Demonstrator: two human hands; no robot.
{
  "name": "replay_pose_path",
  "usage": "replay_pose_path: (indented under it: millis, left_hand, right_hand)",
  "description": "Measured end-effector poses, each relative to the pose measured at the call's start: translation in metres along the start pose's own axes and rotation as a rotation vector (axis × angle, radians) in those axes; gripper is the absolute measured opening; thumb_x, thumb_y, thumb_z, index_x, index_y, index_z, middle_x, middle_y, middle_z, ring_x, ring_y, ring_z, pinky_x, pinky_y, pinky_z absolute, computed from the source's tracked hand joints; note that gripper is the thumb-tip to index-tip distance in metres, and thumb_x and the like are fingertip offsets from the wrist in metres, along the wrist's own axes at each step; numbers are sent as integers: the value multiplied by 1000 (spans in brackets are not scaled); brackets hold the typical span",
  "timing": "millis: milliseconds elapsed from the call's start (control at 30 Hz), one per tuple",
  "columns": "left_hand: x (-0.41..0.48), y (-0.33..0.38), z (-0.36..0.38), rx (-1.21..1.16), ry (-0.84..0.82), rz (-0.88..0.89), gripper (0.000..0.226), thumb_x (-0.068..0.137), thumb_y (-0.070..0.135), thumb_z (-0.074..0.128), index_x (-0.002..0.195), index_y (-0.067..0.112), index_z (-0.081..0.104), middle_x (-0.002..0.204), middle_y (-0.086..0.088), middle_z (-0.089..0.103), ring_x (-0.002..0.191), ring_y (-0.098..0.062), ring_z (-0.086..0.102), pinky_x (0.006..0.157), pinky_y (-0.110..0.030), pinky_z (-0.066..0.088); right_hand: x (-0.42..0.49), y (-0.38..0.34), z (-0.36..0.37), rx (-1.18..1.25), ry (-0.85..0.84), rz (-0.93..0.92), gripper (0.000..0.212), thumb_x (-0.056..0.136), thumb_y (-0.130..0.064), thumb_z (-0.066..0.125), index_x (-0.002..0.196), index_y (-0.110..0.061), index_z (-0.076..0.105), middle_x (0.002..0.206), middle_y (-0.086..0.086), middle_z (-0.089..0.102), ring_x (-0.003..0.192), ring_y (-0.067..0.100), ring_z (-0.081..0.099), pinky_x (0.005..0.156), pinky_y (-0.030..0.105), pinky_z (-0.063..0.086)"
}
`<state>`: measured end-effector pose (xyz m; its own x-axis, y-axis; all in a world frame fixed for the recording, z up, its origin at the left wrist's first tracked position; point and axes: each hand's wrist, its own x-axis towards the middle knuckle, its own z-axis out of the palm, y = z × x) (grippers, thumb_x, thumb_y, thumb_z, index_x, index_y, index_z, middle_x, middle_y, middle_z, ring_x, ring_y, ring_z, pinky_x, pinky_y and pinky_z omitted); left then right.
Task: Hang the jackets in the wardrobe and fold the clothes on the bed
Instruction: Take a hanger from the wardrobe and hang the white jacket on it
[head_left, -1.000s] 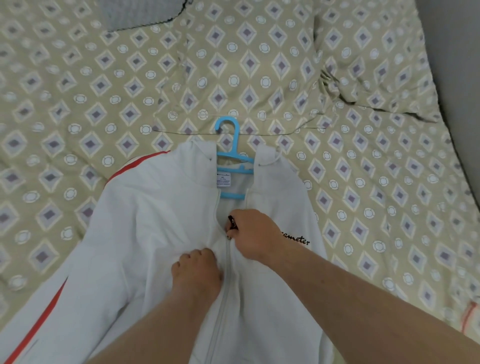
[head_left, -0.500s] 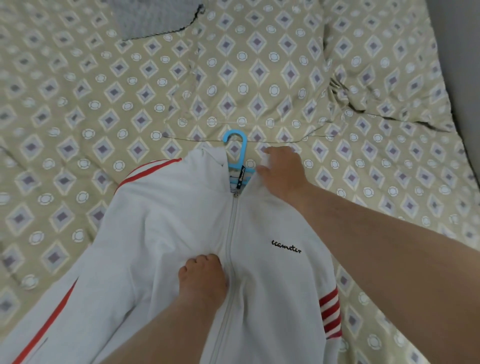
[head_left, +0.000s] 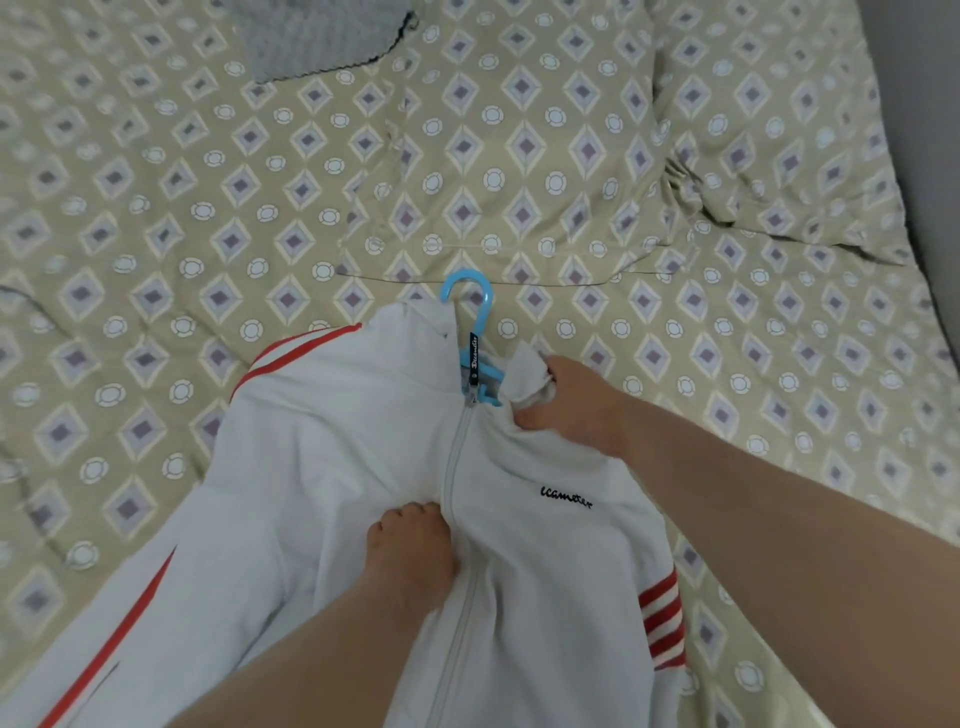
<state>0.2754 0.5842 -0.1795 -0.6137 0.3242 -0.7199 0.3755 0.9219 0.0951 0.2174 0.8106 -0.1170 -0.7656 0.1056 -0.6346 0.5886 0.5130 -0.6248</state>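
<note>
With the zip (head_left: 452, 467) now closed, you are clenching your right hand (head_left: 571, 405) on the collar (head_left: 524, 379) of the jacket (head_left: 337, 467), which is lying on the bed (head_left: 156, 208) over its hanger (head_left: 470, 293), your left hand (head_left: 413, 556) still pinching its front, nearly ready for hanging.

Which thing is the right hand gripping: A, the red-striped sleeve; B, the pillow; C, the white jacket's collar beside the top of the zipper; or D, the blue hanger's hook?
C: the right hand bunches the collar of the white jacket just beside the zipper top, while the hook of the blue hanger lies untouched on the bed above it.
</note>
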Motion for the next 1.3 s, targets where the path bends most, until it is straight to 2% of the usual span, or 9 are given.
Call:
replay_pose_path:
  millis: [167,233,400,533,633,700,900,1067,1300]
  left_hand:
    - [-24,-25,-34,-546,-92,128,23,83,45,66,85,25,57,88,5,63,101,-25,63,75,-21,49]
    - [-42,-32,-58,-719,211,116,35,71,51,77,78,29,50,80,14,54,87,-16,58,63,-14,38]
    - [-102,-51,-151,-720,877,114,92,53,62,83,126,20,48,122,3,50,115,-13,38,101,-33,33]
    - [-156,-69,-242,-535,629,195,106,52,77,67,143,31,38,143,8,46,131,-17,42,108,-38,38]
    - [-205,-73,-298,-180,373,214,74,59,92,34,98,37,64,97,16,67,93,-10,62,76,-32,49]
    - [-237,-77,-330,-162,358,234,55,73,81,46,72,28,59,74,11,63,72,-5,59,62,-29,44]
    - [-333,-82,-410,-353,514,463,18,81,24,76,74,12,65,69,3,66,70,-14,64,71,-36,49]
    - [-423,-83,-465,-458,712,656,21,71,-3,76,78,17,73,76,11,71,74,-1,64,71,-25,49]
    - [-518,-119,-509,-474,885,643,35,61,36,83,88,42,61,89,16,65,82,2,61,68,-16,48]
  right_hand:
    - [-51,-12,19,-19,176,-81,43,79,-19,79,115,-13,57,99,-5,59,89,12,55,64,11,36]
    - [-73,-25,11,2,236,-133,38,79,-16,80,108,-18,56,91,-13,56,81,1,52,60,8,38]
    - [-142,-69,-32,48,299,-180,41,73,-4,83,87,-30,55,84,-11,60,71,-15,56,56,4,43]
    - [-208,-108,-58,9,361,-206,46,65,-7,89,78,-31,51,78,-9,58,65,-7,52,54,12,44]
    - [-252,-147,-72,-25,429,-276,44,65,-11,88,75,-32,51,72,-9,57,62,-3,49,54,13,41]
    - [-281,-177,-84,-28,450,-304,38,70,-17,85,78,-34,51,72,-12,58,64,-6,51,55,12,41]
    - [-369,-278,-129,-213,386,-388,49,73,-40,80,115,-45,55,105,-22,64,92,-4,61,81,20,50]
    - [-437,-349,-158,-429,426,-440,23,72,-40,79,77,-30,58,77,-11,63,68,-4,56,60,16,44]
    - [-516,-409,-173,-307,633,-627,30,63,-16,87,81,-25,66,79,-7,69,69,1,61,62,23,49]
